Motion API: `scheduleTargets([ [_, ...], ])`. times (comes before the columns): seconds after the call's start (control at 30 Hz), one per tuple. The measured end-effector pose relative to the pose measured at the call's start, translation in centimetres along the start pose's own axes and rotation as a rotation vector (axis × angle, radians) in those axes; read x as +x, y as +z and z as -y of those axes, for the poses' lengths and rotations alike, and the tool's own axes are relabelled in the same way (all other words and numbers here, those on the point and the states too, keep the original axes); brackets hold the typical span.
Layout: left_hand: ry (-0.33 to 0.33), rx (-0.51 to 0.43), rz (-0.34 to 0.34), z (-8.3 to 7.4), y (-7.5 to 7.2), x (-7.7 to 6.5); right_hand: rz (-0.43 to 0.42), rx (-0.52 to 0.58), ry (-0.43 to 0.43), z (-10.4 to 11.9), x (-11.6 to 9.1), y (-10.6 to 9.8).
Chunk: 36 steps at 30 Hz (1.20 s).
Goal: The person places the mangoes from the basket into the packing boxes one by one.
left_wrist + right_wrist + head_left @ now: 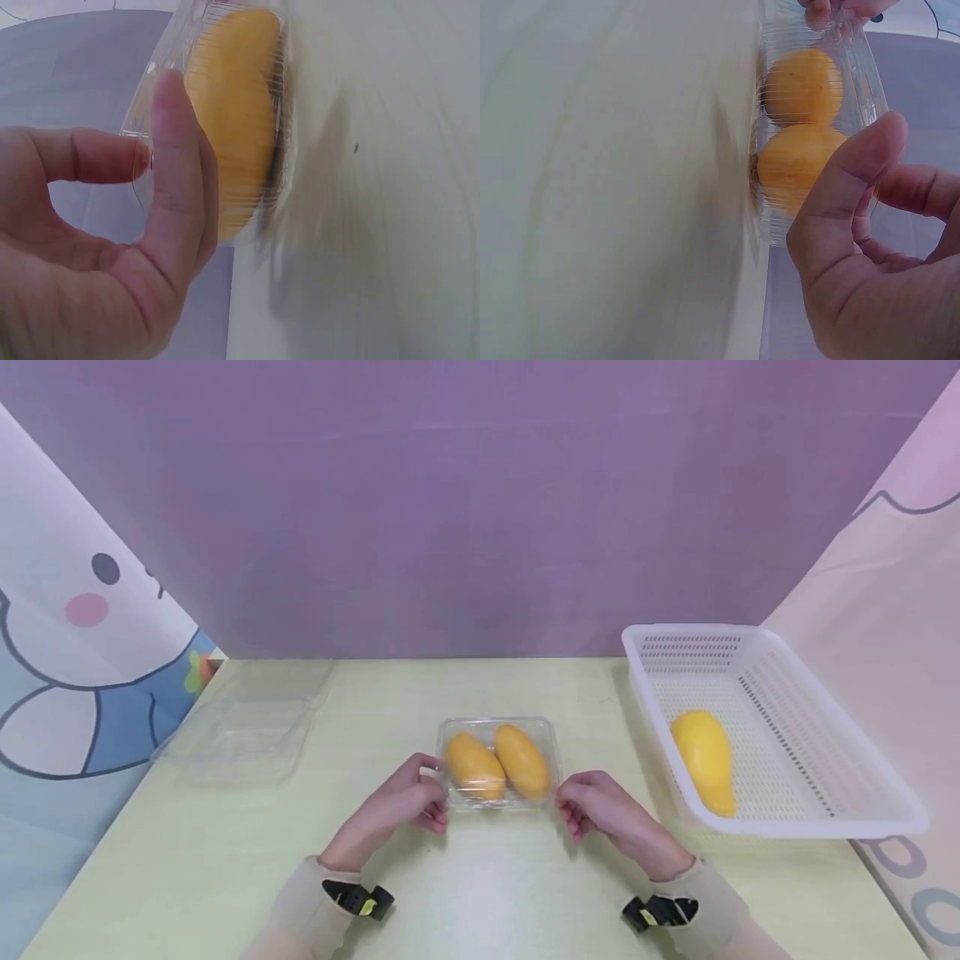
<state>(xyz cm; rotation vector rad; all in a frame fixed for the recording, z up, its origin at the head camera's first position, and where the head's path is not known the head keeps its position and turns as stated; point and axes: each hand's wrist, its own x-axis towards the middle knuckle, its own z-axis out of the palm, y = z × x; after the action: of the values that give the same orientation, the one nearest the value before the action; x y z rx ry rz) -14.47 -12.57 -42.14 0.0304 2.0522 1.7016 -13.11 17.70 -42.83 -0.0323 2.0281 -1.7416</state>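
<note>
A small clear plastic box [497, 803] stands mid-table with two yellow-orange mangoes [476, 766] lying side by side in it. At its left front corner, my left hand [408, 797] pinches the rim between thumb and finger. My right hand [600, 810] does likewise at the right front corner. In the left wrist view, the thumb and fingers [176, 142] meet at the box's upper edge. The right wrist view has the right thumb [862, 154] against the rim, with the mangoes behind ribbed clear walls. Whether a lid is fully fastened, I cannot tell.
A white perforated basket [840, 735] stands on the right, holding one yellow mango-like fruit [705, 760]. More clear plastic containers [243, 727] lie at the table's back left. A purple panel [480, 510] rises behind the pale table [480, 885].
</note>
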Motion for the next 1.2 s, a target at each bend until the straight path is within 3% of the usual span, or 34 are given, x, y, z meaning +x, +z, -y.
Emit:
scheduleTargets([
  [0.37,0.001,-0.007,-0.027,0.1,0.5,0.6,-0.027,-0.002,0.014,-0.1,0.1,-0.1],
  [0.53,-0.001,-0.009,-0.036,0.1,0.6,0.9,-0.104,-0.066,-0.006,0.2,-0.1,0.2],
  [0.67,0.001,-0.020,-0.041,0.1,0.8,1.2,-0.250,-0.219,-0.034,0.6,-0.1,0.7],
  [0.77,0.002,-0.025,-0.047,0.0,0.9,1.3,-0.364,-0.403,-0.078,0.8,0.0,1.0],
  [0.9,0.002,-0.024,-0.053,-0.1,1.1,1.3,-0.449,-0.626,-0.176,1.1,0.1,1.4],
  [1.2,0.011,-0.026,-0.074,-0.4,1.4,1.4,-0.382,-0.931,-0.482,2.7,0.6,3.1],
])
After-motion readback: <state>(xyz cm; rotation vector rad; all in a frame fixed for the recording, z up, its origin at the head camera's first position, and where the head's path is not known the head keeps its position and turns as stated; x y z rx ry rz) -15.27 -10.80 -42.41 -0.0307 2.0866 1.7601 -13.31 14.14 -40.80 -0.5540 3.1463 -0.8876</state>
